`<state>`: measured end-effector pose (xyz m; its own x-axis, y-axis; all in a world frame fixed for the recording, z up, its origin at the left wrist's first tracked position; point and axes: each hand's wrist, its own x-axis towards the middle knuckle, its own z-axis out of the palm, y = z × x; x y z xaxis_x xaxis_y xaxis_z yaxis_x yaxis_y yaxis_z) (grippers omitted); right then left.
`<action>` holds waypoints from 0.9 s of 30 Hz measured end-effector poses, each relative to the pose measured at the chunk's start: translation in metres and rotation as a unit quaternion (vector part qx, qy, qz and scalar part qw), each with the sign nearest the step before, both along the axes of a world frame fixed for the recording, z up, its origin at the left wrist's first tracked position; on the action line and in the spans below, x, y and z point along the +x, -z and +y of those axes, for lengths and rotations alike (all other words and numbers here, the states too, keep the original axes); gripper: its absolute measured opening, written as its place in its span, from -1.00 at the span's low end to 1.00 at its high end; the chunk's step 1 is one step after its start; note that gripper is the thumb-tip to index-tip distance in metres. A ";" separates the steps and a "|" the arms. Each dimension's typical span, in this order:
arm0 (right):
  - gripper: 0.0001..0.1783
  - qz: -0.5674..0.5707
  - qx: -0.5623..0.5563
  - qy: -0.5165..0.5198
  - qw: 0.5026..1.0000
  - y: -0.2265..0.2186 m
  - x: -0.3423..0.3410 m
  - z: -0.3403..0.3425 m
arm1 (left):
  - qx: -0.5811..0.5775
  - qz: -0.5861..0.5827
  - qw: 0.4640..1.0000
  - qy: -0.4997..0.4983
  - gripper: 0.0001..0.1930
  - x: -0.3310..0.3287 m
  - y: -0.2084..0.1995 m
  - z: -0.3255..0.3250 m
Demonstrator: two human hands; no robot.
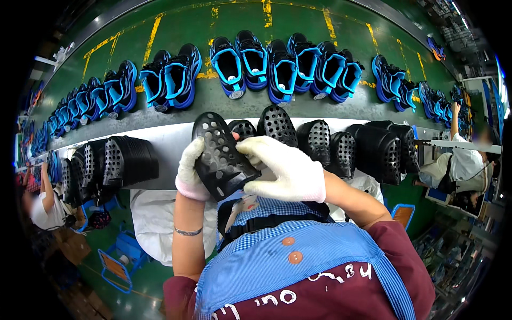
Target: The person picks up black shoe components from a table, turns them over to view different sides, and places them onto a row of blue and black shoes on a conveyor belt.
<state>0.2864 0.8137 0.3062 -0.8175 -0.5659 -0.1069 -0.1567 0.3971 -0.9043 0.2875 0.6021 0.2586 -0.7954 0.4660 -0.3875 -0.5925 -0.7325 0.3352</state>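
A black plastic shoe form [217, 154], its toe part pierced by rows of round holes, is held tilted in front of my chest. My left hand [190, 173], in a white glove, is closed round its left edge. From the other side my right hand [288, 169], also gloved, grips the form's right edge, with a fingertip showing bare near the holes. Just behind it, more perforated shoe forms [277, 125] stand along the near edge of the bench.
Black-and-blue sneakers [181, 74] line the green surface [240, 18] beyond the bench. To the left, more black forms [125, 160] are bunched together. White cloth [154, 224] hangs below the bench. A blue-framed stool [120, 261] stands at lower left. People [461, 160] work at both sides.
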 end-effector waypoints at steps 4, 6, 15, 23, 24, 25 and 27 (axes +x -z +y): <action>-0.31 0.001 0.069 0.027 0.997 0.014 -0.012 -0.015 | -0.008 0.016 0.999 -0.036 -0.43 -0.014 0.022 -0.002; -0.31 -0.069 0.065 0.040 0.995 0.009 -0.024 -0.025 | -0.075 0.046 0.995 -0.057 -0.55 -0.026 0.044 -0.006; -0.53 -0.097 0.185 0.118 0.971 0.048 -0.096 -0.034 | -0.337 0.079 0.930 -0.121 -0.69 -0.113 0.079 0.010; -0.59 0.033 0.424 0.049 0.904 0.096 -0.206 -0.017 | -0.658 0.434 0.602 0.125 -0.47 -0.163 0.152 0.001; -0.60 0.042 0.443 0.036 0.895 0.098 -0.220 -0.026 | -0.677 0.421 0.583 0.156 -0.48 -0.165 0.161 0.001; -0.62 0.051 0.464 0.026 0.884 0.102 -0.231 -0.034 | -0.664 0.432 0.592 0.146 -0.49 -0.172 0.169 0.004; -0.68 0.046 0.475 0.033 0.878 0.118 -0.253 -0.056 | -0.687 0.429 0.559 0.179 -0.50 -0.182 0.178 0.008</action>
<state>0.0338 0.7579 0.1883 -0.8750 -0.2088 -0.4368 -0.1610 0.9764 -0.1442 0.1051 0.6102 0.0802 -0.9142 0.3861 -0.1230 0.1915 0.6792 0.7085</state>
